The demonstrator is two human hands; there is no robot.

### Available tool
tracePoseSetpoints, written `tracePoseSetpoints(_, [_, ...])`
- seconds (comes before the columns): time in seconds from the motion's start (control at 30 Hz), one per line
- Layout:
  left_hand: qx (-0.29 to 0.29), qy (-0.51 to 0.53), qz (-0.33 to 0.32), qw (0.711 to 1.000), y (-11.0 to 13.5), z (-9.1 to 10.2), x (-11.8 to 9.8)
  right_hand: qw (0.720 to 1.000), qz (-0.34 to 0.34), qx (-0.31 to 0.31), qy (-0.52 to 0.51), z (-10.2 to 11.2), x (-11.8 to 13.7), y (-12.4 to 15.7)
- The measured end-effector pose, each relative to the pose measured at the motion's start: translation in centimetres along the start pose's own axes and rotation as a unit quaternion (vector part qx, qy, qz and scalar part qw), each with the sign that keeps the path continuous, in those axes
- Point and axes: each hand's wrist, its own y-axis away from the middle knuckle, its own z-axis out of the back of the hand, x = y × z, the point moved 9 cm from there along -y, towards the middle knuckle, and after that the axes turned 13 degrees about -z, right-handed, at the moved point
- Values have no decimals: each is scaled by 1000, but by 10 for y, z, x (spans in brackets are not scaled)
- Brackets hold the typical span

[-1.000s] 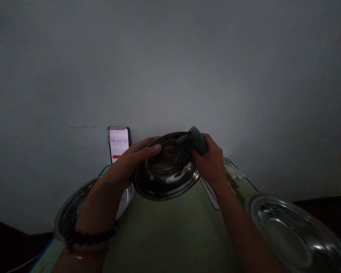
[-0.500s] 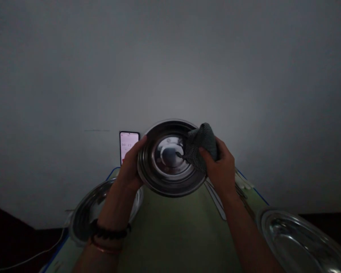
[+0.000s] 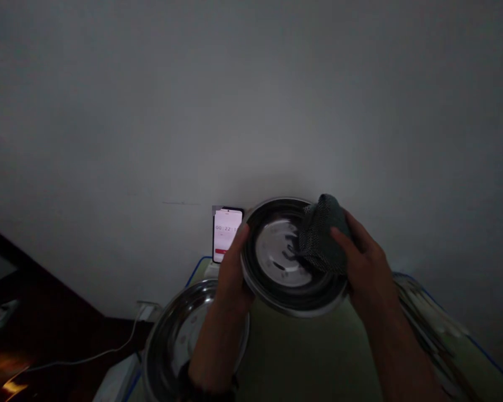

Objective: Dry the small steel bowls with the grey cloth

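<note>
A shiny round metal basin (image 3: 276, 254) is held up above the table, its hollow side facing me. My left hand (image 3: 232, 273) grips its left rim, thumb over the edge and fingers hidden behind. On the right side, my right hand (image 3: 360, 254) is closed on a dark grey-green cloth (image 3: 324, 237) that is folded over the basin's rim and rests against its inner wall. The thumb presses on the cloth from the inside; the other fingers are mostly behind. The cloth's loose end reflects in the basin's bottom.
A larger metal basin (image 3: 170, 324) sits on the green table (image 3: 310, 352) at the left, partly behind my left forearm. A phone (image 3: 227, 234) showing a timer leans on the wall (image 3: 251, 100). Long thin utensils (image 3: 423, 318) lie at the right. A white cable (image 3: 96, 356) hangs at left.
The view has swung left, so everything appears further right, and the basin at the right has left the picture. The held basin tilts differently. Both hands keep their holds.
</note>
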Motion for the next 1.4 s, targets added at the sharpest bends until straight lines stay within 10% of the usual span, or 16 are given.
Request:
tracePoseSetpoints(0.9, [-111,4,125,986,8,24,37,950,87,-43,298,2,13,8])
tracePoseSetpoints(1.4, [-2,-77,-19,997,19,-7,-13,903,44,-13,427,9,0,-1])
